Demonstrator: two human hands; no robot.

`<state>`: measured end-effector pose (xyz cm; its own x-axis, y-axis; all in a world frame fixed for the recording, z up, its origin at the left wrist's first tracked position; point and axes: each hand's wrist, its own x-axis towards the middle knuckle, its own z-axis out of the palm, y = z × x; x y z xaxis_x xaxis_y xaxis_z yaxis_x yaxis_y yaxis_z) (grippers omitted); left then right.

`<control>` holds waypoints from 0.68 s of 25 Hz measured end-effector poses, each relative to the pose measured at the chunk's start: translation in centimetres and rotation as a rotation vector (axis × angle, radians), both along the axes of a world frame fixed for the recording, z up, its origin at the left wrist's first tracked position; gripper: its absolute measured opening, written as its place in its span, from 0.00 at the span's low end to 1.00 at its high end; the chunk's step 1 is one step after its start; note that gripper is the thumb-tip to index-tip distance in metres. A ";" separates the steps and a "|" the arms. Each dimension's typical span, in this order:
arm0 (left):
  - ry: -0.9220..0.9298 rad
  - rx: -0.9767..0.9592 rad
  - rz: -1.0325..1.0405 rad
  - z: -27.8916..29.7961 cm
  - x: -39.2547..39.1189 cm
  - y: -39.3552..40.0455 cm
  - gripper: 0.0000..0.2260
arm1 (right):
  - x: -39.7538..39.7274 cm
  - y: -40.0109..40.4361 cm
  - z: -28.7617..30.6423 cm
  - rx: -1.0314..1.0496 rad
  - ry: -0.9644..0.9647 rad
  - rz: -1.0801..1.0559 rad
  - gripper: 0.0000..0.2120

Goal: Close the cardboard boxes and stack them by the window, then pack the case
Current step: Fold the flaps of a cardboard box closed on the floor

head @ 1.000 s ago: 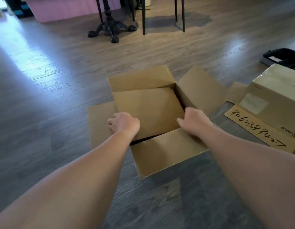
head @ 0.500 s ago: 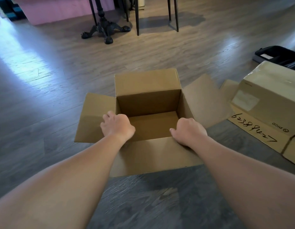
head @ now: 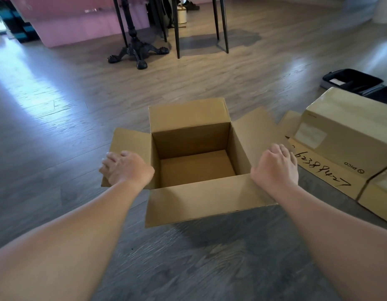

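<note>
The box (head: 196, 161) sits dead centre on the floor (head: 58, 131), wide open and empty, all four flaps splayed outward, so nothing about it is closed yet. Left hand (head: 127, 169) is at 9 o'clock of the opening, laid on the left flap (head: 131, 144) with fingers curled over its outer edge; it looks like a loose hold rather than a pinch. Right hand (head: 276, 168) is at 3 o'clock, resting on the right flap (head: 253, 135) with fingers together and slightly bent, touching the card but not clearly gripping it. My read: the two side flaps are about to be folded in, which puts the task at its very start. Over at 2 to 3 o'clock a second box (head: 348, 129) looks shut on top, sitting on an open flap with handwriting (head: 318, 168), and a further carton edge (head: 381, 198) runs off the right border. The black case (head: 353, 82) lies open at 2 o'clock, mostly hidden behind that second box; what is inside is too small to tell. No stack is in sight, and no window either, only bright glare on the boards at 10 o'clock. Table legs (head: 134, 51) stand at 12 o'clock. The fingertips of both hands are partly hidden by the hands themselves.
</note>
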<state>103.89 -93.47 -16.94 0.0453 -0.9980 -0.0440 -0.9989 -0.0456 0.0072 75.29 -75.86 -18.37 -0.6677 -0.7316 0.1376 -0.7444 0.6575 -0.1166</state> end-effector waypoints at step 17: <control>0.506 -0.238 -0.641 1.7 -1.1 4.0 0.14 | 2.5 1.5 2.1 -0.218 -0.323 0.356 0.27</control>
<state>102.82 -89.49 -15.25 -0.5004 -0.8093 0.3078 -0.7051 0.5872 0.3975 77.79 -74.39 -16.24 -0.4170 -0.8980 0.1402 -0.8204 0.3055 -0.4833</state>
